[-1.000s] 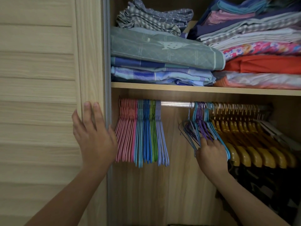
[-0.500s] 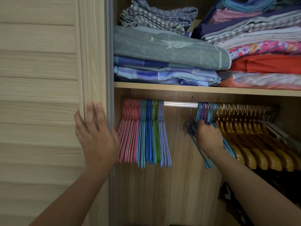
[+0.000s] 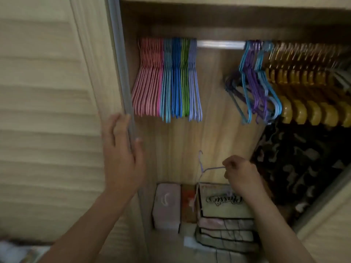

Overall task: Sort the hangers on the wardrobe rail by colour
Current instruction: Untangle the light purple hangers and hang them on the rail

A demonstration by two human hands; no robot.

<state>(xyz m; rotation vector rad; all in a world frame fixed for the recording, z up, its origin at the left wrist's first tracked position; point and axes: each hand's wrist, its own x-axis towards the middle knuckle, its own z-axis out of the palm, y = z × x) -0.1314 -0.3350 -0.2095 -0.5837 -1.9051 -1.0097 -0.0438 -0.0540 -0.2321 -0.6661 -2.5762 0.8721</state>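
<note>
- The right hand (image 3: 240, 174) was low in the open wardrobe, well below the rail, its fingers curled and pinching one thin lilac wire hanger (image 3: 204, 170) by the shoulder; the hanger's hook pointed upward to the left of the hand, and its lower part was blurred
- The left hand (image 3: 121, 150) lay flat with straight fingers against the edge of the pale slatted wooden sliding door (image 3: 49, 111), the fingertips at the grey door frame strip (image 3: 121, 76), grasping nothing
- On the silver metal wardrobe rail (image 3: 220, 47), a tight group of thin hangers (image 3: 167, 80) hung at the left end in colour bands: pink, light blue, dark blue, green, then lilac
- A bare stretch of rail separated that group from a loose, tangled bunch of blue and purple hangers (image 3: 254, 82), some tilted off-line
- Just to the right of that bunch hung a row of chunky yellow-brown wooden hangers (image 3: 307, 86) carrying dark patterned garments (image 3: 296, 164)
- On the wardrobe floor, below the held hanger, stood a pink box (image 3: 167, 205) and, beside it, a beige fabric organiser with black trim (image 3: 226, 219); the lettering on it was too blurred to read
</note>
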